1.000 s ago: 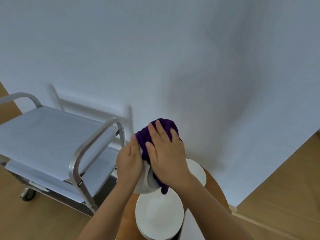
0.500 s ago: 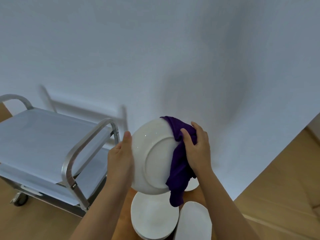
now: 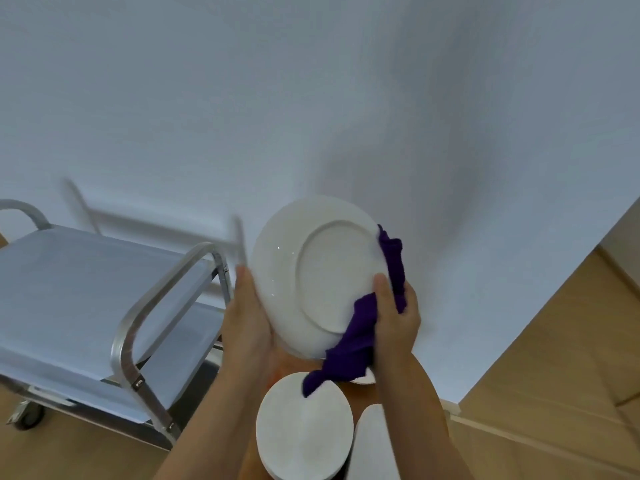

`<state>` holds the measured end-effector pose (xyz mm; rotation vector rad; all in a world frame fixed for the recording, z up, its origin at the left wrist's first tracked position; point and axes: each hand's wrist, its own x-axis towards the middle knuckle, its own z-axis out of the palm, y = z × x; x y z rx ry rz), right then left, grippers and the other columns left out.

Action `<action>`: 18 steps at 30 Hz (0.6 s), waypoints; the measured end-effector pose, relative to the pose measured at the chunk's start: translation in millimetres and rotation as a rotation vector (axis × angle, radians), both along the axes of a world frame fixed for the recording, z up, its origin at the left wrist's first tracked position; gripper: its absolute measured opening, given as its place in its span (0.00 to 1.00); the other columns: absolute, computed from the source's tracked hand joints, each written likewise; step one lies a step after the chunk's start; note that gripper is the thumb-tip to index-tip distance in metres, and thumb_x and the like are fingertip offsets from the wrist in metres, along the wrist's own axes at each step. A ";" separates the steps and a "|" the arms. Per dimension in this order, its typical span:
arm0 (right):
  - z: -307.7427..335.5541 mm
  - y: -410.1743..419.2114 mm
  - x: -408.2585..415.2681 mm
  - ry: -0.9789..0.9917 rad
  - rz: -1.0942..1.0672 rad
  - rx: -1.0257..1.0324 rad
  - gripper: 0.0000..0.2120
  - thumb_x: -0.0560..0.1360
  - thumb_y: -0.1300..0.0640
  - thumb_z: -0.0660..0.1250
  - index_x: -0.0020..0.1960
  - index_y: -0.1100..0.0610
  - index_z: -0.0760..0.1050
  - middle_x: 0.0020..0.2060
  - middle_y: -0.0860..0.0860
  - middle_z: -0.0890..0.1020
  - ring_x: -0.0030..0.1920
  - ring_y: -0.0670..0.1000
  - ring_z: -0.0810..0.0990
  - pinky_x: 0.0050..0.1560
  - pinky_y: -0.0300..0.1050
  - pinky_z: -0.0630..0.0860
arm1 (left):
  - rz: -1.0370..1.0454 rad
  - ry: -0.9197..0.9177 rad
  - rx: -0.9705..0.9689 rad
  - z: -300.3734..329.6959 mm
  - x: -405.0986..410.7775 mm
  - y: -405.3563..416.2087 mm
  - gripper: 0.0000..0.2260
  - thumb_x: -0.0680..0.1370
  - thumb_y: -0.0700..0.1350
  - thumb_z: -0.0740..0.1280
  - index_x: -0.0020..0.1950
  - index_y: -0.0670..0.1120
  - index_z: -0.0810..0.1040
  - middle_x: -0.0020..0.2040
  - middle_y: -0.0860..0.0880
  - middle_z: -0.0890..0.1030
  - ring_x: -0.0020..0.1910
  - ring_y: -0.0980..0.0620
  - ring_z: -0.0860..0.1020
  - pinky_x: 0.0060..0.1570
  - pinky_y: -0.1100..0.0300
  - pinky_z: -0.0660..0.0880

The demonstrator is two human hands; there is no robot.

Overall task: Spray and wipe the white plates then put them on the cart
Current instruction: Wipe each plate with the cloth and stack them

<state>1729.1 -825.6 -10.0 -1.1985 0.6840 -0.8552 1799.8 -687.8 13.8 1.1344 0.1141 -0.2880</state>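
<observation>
two hands (image 3: 329, 317) holding one white plate (image 3: 311, 271) upright, underside facing camera, above small wooden surface (image 3: 360, 389). left hand (image 3: 247, 320) cupping left rim, fingers hidden behind. right hand (image 3: 394, 320) pinching purple cloth (image 3: 353, 341) against right rim, thumb on underside. likely wiping back: keeping cloth flat, working round foot ring, steadying rim. steel cart (image 3: 104, 289) at left: shelves carrying no plates in view. plate stack (image 3: 304, 431) waiting below, another plate (image 3: 372, 445) beside it.
</observation>
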 end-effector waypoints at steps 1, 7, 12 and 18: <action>3.2 -10.3 -4.2 -0.029 0.033 -0.018 0.13 0.72 0.47 0.68 0.56 0.47 0.74 0.44 0.43 0.82 0.45 0.44 0.81 0.39 0.38 0.78 | -0.128 -0.067 0.029 1.1 3.8 8.1 0.24 0.70 0.73 0.58 0.45 0.55 0.80 0.43 0.50 0.85 0.45 0.47 0.83 0.37 0.52 0.80; 21.0 -41.9 -15.4 0.171 0.317 -0.442 0.14 0.65 0.41 0.73 0.49 0.35 0.76 0.49 0.41 0.80 0.48 0.39 0.79 0.47 0.39 0.76 | -0.550 -0.048 0.163 23.7 34.8 24.2 0.23 0.72 0.63 0.63 0.46 0.44 0.83 0.39 0.41 0.81 0.33 0.48 0.81 0.36 0.55 0.75; 20.2 -38.8 -8.0 0.257 0.203 -0.604 0.11 0.71 0.38 0.64 0.53 0.32 0.69 0.54 0.39 0.70 0.49 0.25 0.69 0.45 0.29 0.67 | -0.451 0.010 0.089 22.2 35.2 15.1 0.25 0.67 0.55 0.68 0.58 0.41 0.80 0.48 0.42 0.84 0.44 0.44 0.82 0.47 0.50 0.79; 0.8 -3.7 -3.9 0.104 0.095 -0.596 0.15 0.74 0.43 0.57 0.60 0.41 0.68 0.65 0.33 0.62 0.64 0.30 0.61 0.58 0.20 0.59 | -0.207 0.119 -0.137 25.2 21.6 -4.3 0.14 0.70 0.53 0.70 0.49 0.45 0.81 0.43 0.45 0.86 0.38 0.48 0.85 0.36 0.53 0.81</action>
